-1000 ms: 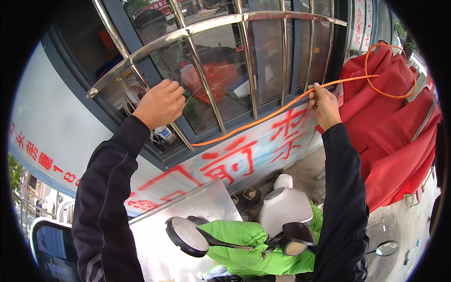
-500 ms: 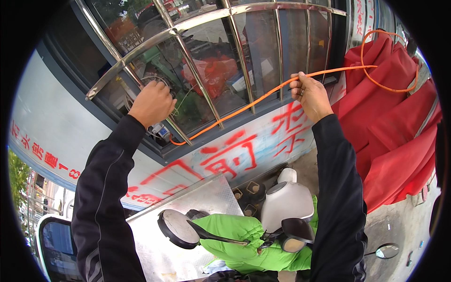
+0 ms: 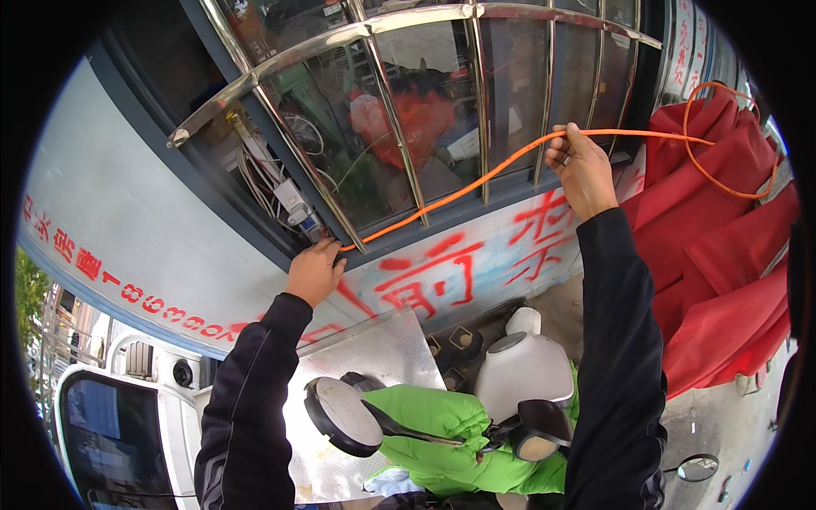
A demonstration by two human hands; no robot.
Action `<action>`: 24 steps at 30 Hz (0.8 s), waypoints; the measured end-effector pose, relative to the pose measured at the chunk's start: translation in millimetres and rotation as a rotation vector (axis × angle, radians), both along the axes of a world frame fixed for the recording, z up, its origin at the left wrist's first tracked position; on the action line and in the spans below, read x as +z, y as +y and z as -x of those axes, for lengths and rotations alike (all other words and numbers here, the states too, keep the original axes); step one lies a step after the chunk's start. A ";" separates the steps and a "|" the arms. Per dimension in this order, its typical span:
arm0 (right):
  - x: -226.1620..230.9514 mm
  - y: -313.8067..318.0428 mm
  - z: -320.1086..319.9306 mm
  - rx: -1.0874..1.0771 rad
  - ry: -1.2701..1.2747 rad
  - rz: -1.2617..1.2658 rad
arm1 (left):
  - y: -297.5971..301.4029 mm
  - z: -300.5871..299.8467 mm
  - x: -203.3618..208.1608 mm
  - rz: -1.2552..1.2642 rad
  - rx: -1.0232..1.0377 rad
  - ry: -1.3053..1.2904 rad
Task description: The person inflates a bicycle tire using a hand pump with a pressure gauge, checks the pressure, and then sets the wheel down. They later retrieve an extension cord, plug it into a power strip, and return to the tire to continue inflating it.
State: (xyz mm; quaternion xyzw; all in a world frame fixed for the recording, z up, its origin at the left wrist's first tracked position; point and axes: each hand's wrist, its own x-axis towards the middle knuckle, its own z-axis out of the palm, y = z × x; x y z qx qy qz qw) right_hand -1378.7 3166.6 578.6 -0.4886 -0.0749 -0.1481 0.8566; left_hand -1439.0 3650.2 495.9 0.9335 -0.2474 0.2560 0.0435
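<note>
An orange cable [image 3: 485, 178] runs along the lower part of a barred window. My right hand [image 3: 585, 172] pinches it between thumb and fingertips, in front of the bars. Down at the window's lower left corner, my left hand [image 3: 315, 270] has its bent fingers around the cable's near end, though the fingertips are partly hidden. Just above that hand, a grey-white power socket [image 3: 295, 205] with a plug sits inside the frame, beside a bundle of white wires [image 3: 253, 166]. Past my right hand, the cable loops over a red cloth [image 3: 680, 255].
Metal window bars [image 3: 397, 127] stand before the glass. Below are a scooter's round mirror [image 3: 343, 416], a green padded cover [image 3: 433, 416], a white scooter body [image 3: 525, 371] and a metal sheet [image 3: 399, 353]. A white vehicle [image 3: 119, 425] stands at lower left.
My left hand has come out from between the bars and moved down to the cable's end at the window corner. My right hand still holds the cable. The view has shifted slightly.
</note>
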 end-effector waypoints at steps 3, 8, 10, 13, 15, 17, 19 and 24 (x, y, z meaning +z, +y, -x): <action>-0.7 17.4 -1.7 0.012 0.030 0.055 | 3.5 -14.5 -18.9 0.004 0.124 0.033; -0.2 27.3 -6.0 0.059 -0.027 0.040 | 17.6 -29.4 -17.8 -0.334 0.122 0.059; 3.3 32.8 -4.8 0.075 -0.071 0.040 | 24.5 -25.7 -9.6 -0.492 0.061 -0.132; 0.9 42.1 -2.1 0.021 0.007 0.100 | 29.6 -19.8 4.7 -0.686 0.193 -0.158; -5.9 45.1 2.2 0.043 0.106 0.120 | 26.0 -20.2 10.6 -0.695 0.244 -0.182; -10.2 46.7 8.7 0.058 0.058 0.129 | 21.1 -21.7 14.1 -0.738 0.344 -0.149; -9.5 45.9 12.0 0.029 -0.018 0.129 | 15.3 -23.6 15.7 -0.739 0.368 -0.167; -7.7 50.0 6.9 0.050 0.019 -0.063 | 9.8 -31.2 10.8 -0.419 0.400 -0.044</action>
